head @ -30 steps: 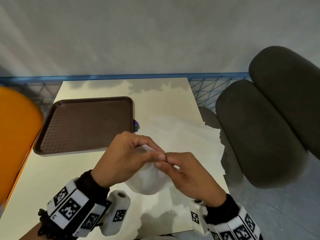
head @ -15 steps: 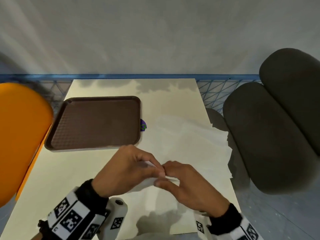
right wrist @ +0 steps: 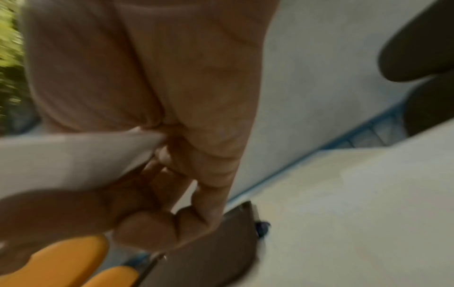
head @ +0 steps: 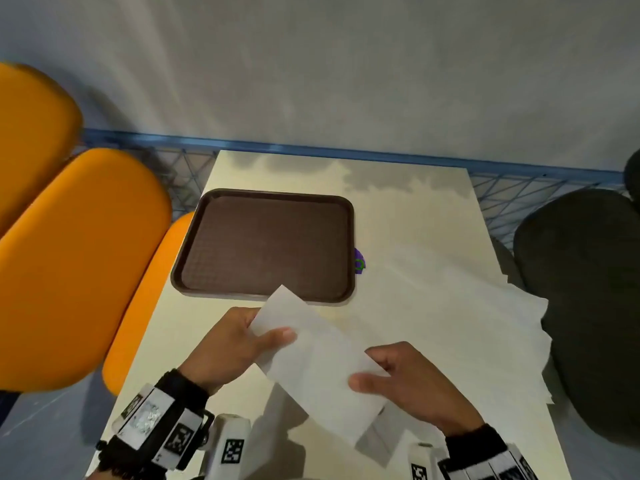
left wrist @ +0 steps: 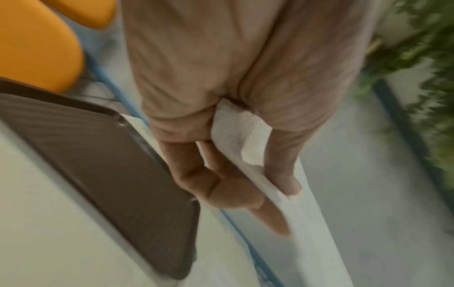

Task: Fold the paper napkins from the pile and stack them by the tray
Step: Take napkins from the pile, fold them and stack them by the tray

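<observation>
A white folded napkin point(head: 318, 362) hangs stretched above the table's near edge, a long strip running from upper left to lower right. My left hand point(head: 242, 337) pinches its upper-left end between thumb and fingers point(left wrist: 280, 170). My right hand point(head: 398, 379) pinches the lower-right end, thumb on top. The pile of unfolded napkins point(head: 467, 323) lies on the right half of the table, past the strip. The brown tray point(head: 266, 244) sits empty just beyond the left hand. Both wrist views are blurred, showing the napkin point(right wrist: 73, 155) between thumb and fingers.
The cream table point(head: 398, 209) is narrow, with a blue wire fence point(head: 519, 195) behind it. Orange seats point(head: 69, 265) stand on the left and dark grey seats point(head: 581, 289) on the right. A small purple thing point(head: 359, 261) lies at the tray's right edge.
My hands were pinching together at the napkin's middle; they have moved apart and now hold it as a flat strip by its ends. The head view has swung left.
</observation>
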Motion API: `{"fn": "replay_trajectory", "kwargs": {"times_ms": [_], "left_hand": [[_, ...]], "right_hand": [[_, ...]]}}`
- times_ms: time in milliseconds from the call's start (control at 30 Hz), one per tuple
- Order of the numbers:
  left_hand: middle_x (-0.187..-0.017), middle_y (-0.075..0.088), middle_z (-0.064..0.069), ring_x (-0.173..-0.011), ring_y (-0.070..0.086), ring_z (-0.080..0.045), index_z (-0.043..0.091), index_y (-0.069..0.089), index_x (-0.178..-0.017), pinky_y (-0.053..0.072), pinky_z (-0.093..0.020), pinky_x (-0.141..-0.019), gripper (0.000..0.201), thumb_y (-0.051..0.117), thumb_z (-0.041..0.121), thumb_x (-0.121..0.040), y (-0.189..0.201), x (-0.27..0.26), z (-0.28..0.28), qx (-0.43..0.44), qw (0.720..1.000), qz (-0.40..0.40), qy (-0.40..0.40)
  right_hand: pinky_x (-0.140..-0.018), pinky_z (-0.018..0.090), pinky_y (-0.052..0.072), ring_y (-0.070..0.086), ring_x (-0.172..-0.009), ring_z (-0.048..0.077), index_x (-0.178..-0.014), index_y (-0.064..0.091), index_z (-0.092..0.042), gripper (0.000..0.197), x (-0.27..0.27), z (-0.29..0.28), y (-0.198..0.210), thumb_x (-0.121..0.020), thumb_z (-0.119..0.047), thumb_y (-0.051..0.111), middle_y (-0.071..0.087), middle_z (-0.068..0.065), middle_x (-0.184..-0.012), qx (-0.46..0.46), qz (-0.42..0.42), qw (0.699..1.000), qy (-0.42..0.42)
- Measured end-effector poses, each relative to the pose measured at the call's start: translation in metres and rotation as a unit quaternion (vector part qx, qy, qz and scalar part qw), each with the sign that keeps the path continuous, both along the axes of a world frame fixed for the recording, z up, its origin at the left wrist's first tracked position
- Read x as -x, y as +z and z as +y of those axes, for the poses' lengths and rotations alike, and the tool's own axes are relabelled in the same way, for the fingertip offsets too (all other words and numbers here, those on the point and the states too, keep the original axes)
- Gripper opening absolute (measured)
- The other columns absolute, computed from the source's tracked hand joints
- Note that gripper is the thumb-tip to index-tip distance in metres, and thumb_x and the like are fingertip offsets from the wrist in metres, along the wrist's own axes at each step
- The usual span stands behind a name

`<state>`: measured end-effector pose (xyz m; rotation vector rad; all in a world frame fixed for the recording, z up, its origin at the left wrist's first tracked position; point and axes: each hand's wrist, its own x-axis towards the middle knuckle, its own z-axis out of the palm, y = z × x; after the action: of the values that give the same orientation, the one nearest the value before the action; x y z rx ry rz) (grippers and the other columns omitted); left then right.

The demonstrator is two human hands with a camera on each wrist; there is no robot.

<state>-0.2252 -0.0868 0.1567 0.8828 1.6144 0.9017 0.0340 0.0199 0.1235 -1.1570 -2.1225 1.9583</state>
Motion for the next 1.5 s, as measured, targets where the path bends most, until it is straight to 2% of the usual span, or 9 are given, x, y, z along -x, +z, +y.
{"fn": "replay_trajectory", "kwargs": {"times_ms": [133,200,333,533,700,1033,1233,1333,1500], "left_hand": [[-0.097,0.077,-0.011,-0.091,0.073,-0.034,0.008,0.076,-0.098,0.057,-0.052,-0.083,0.03,0.077,0.036,-0.085,-0.05,0.047,-0.03,0.083,0.994,-0.034,0.066],[-0.094,0.076,-0.016,-0.091,0.071,-0.039,0.004,0.076,-0.094,0.057,-0.056,-0.083,0.038,0.079,0.039,-0.077,-0.083,0.068,-0.044,0.143,0.985,-0.02,0.092],[-0.076,0.076,-0.009,-0.081,0.072,-0.032,0.009,0.075,-0.078,0.061,-0.051,-0.078,0.019,0.076,0.027,-0.084,-0.13,0.11,-0.047,0.191,0.962,0.077,0.18],[-0.063,0.062,-0.001,-0.064,0.057,-0.018,0.011,0.06,-0.064,0.045,-0.03,-0.059,0.03,0.072,0.027,-0.087,-0.152,0.157,-0.03,0.205,0.933,0.228,0.188],[-0.061,0.057,-0.003,-0.06,0.05,-0.017,0.01,0.057,-0.065,0.038,-0.028,-0.055,0.035,0.075,0.033,-0.085,-0.17,0.168,-0.043,0.245,0.917,0.263,0.174],[-0.076,0.059,0.0,-0.074,0.056,-0.018,0.012,0.056,-0.087,0.051,-0.034,-0.071,0.03,0.075,0.036,-0.086,-0.174,0.172,-0.038,0.225,0.921,0.281,0.149],[-0.124,0.058,-0.004,-0.109,0.059,-0.022,0.025,0.049,-0.13,0.052,-0.039,-0.09,0.051,0.066,0.047,-0.087,-0.168,0.131,-0.047,0.063,0.879,0.473,-0.007],[-0.165,0.016,-0.006,-0.152,0.015,-0.03,0.042,0.019,-0.153,0.023,-0.049,-0.118,0.061,0.044,0.053,-0.098,-0.177,0.108,-0.048,0.074,0.88,0.443,-0.157],[-0.163,-0.022,-0.006,-0.152,-0.01,-0.039,0.046,-0.001,-0.155,0.012,-0.063,-0.118,0.067,0.033,0.059,-0.099,-0.203,0.104,-0.057,0.113,0.863,0.446,-0.211]], "right_hand": [[-0.084,0.04,0.051,0.072,-0.096,0.034,-0.104,0.071,0.002,0.04,0.038,-0.018,-0.045,-0.084,-0.031,0.08,0.076,0.011,-0.103,0.172,-0.013,0.969,-0.174],[-0.074,0.035,0.052,0.071,-0.083,0.027,-0.099,0.072,0.0,0.022,0.07,-0.029,-0.065,-0.089,-0.019,0.074,0.076,0.005,-0.094,0.216,-0.047,0.951,-0.216],[-0.049,0.022,0.035,0.044,-0.049,0.011,-0.056,0.053,-0.014,0.037,0.132,-0.035,-0.096,-0.088,-0.012,0.073,0.051,-0.005,-0.052,0.148,-0.11,0.955,-0.233],[-0.061,0.029,0.042,0.053,-0.057,0.018,-0.047,0.047,-0.018,0.044,0.202,-0.02,-0.133,-0.077,-0.028,0.077,0.051,-0.006,-0.051,0.056,-0.149,0.948,-0.277],[-0.076,0.031,0.057,0.071,-0.073,0.015,-0.072,0.066,-0.023,0.036,0.211,-0.025,-0.148,-0.062,-0.057,0.07,0.073,-0.007,-0.071,-0.001,-0.221,0.944,-0.245],[-0.078,0.038,0.058,0.069,-0.075,0.017,-0.086,0.055,-0.026,0.027,0.213,-0.032,-0.146,-0.078,-0.043,0.073,0.069,-0.005,-0.077,-0.057,-0.236,0.937,-0.253],[-0.088,0.039,0.053,0.055,-0.113,0.021,-0.122,0.055,-0.024,0.033,0.209,-0.061,-0.131,-0.094,-0.041,0.053,0.055,0.0,-0.125,-0.393,-0.221,0.892,0.042],[-0.101,0.047,0.045,0.039,-0.139,0.029,-0.138,0.048,-0.018,0.046,0.217,-0.07,-0.123,-0.096,-0.036,0.051,0.039,0.008,-0.152,-0.381,-0.261,0.866,0.191],[-0.114,0.05,0.033,0.021,-0.15,0.026,-0.148,0.038,-0.017,0.053,0.205,-0.058,-0.118,-0.099,-0.033,0.05,0.022,0.007,-0.163,-0.316,-0.238,0.897,0.197]]}}
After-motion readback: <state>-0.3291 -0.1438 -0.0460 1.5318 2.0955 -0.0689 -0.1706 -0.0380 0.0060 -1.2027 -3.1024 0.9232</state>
